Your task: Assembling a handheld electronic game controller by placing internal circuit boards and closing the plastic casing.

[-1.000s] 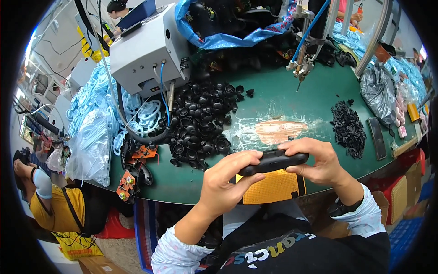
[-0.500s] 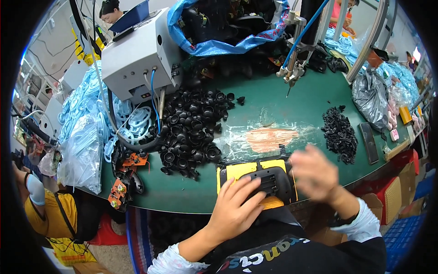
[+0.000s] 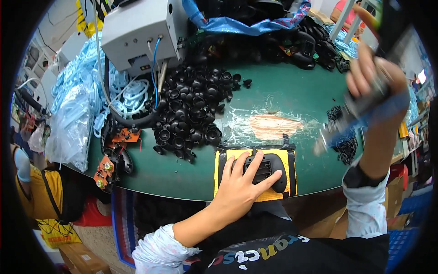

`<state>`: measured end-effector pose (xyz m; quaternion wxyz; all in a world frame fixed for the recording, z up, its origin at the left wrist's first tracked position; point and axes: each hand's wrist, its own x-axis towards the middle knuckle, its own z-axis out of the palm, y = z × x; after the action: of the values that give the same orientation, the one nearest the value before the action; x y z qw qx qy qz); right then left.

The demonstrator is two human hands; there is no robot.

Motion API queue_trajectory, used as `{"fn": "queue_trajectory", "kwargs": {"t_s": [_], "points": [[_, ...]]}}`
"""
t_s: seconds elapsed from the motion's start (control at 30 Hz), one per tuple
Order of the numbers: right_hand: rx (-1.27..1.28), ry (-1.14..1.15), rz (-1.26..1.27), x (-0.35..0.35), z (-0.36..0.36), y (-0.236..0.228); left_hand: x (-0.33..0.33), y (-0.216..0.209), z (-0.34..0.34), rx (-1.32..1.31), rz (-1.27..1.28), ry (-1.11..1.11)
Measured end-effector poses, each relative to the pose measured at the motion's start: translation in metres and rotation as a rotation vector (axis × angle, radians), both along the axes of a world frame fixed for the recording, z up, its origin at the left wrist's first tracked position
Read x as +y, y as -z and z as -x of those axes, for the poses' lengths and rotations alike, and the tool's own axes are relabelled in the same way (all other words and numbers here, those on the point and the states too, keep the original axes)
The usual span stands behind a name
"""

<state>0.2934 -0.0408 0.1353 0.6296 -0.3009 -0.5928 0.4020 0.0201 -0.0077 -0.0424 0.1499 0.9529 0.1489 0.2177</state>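
My left hand lies with fingers spread over a black game controller shell, fingertips and thumb resting on it. An empty battery compartment shows in the shell's upturned back. Beneath the shell is a yellow pad with black tape strips, at the table's near edge. Raised at the far right, my right hand has its fingers wrapped round a hanging power screwdriver. Motion smears the tool, and its lower end slants down to the left, well apart from the controller.
Black cup-shaped parts are heaped left of the pad, beside a grey machine box. Small black parts lie at the right, partly behind the screwdriver. A blue-rimmed bag stands at the back. Orange circuit boards sit at the left edge.
My right hand has risen from beside the controller to the far right and taken hold of the screwdriver. My left hand stays on the shell, its fingers and thumb spread wider.
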Motion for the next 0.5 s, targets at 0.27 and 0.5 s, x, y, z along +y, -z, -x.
{"fn": "queue_trajectory", "kwargs": {"t_s": [0.27, 0.5], "points": [[-0.261, -0.008, 0.025, -0.052, 0.070, -0.023, 0.000, 0.005, 0.000, -0.041, 0.053, 0.053], [-0.420, -0.015, -0.039, -0.071, 0.058, -0.008, -0.002, 0.006, 0.003, -0.049, 0.077, 0.049]]}}
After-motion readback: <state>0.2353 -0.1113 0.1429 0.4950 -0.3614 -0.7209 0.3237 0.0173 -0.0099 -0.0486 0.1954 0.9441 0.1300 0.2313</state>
